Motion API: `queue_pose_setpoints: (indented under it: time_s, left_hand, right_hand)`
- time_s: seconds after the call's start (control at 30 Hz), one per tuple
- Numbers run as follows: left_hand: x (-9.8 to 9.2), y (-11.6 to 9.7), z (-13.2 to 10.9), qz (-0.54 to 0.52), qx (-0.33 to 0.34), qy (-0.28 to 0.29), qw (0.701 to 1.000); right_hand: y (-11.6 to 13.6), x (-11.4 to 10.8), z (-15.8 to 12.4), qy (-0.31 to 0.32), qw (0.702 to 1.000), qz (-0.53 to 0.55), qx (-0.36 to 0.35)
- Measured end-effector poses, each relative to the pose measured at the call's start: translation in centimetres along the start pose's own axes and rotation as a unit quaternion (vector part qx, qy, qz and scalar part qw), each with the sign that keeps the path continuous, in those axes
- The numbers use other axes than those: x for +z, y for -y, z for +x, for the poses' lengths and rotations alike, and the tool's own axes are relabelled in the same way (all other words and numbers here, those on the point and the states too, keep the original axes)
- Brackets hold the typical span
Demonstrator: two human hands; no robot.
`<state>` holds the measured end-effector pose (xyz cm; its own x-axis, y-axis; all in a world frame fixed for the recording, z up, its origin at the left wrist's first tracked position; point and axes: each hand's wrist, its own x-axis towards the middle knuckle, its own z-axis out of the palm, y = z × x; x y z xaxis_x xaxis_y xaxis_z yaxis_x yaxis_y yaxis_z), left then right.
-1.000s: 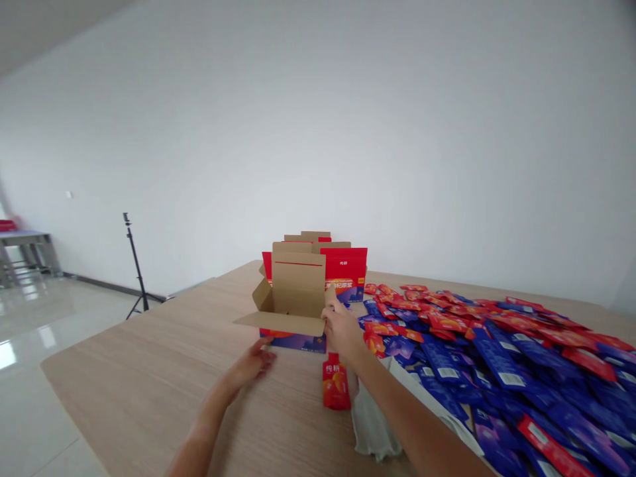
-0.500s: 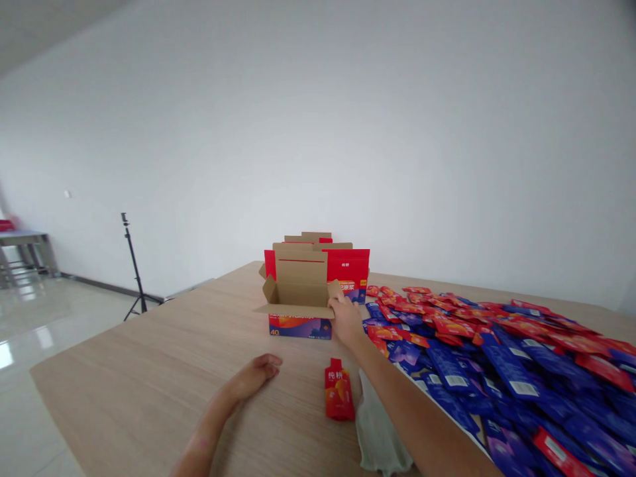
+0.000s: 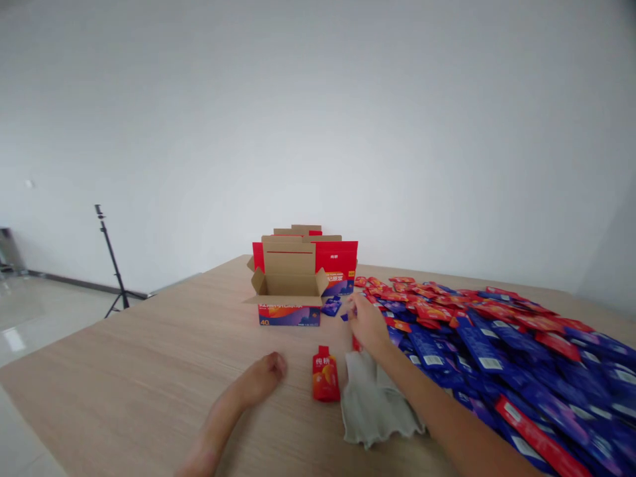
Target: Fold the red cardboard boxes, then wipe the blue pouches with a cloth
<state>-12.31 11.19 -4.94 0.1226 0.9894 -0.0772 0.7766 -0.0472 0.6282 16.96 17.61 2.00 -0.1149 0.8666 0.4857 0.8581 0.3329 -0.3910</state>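
An open cardboard box [image 3: 289, 298] with raised flaps and a purple-orange printed side stands on the wooden table [image 3: 139, 377]. My right hand [image 3: 365, 323] is at the near edge of a large heap of red and blue pouches [image 3: 497, 351], fingers curled down among them; what they hold is hidden. My left hand [image 3: 262, 374] rests on the table in a loose fist, holding nothing. Between my hands lies a single red pouch [image 3: 325, 375]. A pale grey cloth [image 3: 370, 404] lies under my right forearm.
More red boxes [image 3: 328, 262] with open lids stand in a row behind the front box. A black tripod stand [image 3: 112, 265] is on the floor at left, before a white wall. The table's left edge drops off to a glossy floor.
My right hand left the box's right flap and drew back right to the edge of the pouch heap. My left hand slid back from the box and curled. The view shifted slightly left.
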Motion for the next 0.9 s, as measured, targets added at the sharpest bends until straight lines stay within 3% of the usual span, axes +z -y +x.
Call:
queue_pose_setpoints:
  time_s: [0.13, 0.3, 0.5, 0.6, 0.73, 0.83, 0.9]
  left_hand:
    - [1.6, -3.0, -1.3, 0.072, -0.032, 0.003, 0.997]
    - [3.4, -6.5, -2.2, 0.155, -0.063, -0.042, 0.985]
    - [6.0, -11.0, -3.2, 0.196, -0.007, -0.108, 0.975]
    - [8.5, -13.9, -4.2, 0.185, 0.091, -0.103, 0.973]
    - [12.2, -17.2, -6.2, 0.148, 0.214, -0.039, 0.965]
    - [13.8, -18.4, -7.3, 0.12, 0.234, 0.02, 0.965]
    - [14.0, -18.7, -7.7, 0.131, 0.224, 0.027, 0.965]
  right_hand:
    - [-4.2, -5.0, -5.7, 0.037, 0.998, 0.053, 0.008]
    - [-9.0, -11.4, -14.6, 0.039, 0.994, 0.08, 0.061]
    - [-14.4, -17.0, -24.1, -0.009, 0.988, 0.04, 0.15]
    - [-15.3, -17.4, -26.5, -0.011, 0.985, 0.021, 0.173]
    - [-13.5, -15.5, -26.4, -0.001, 0.989, 0.003, 0.151]
    - [-11.8, -13.7, -25.0, 0.0, 0.992, -0.018, 0.121]
    - [-11.4, -12.7, -24.2, -0.002, 0.993, -0.038, 0.108]
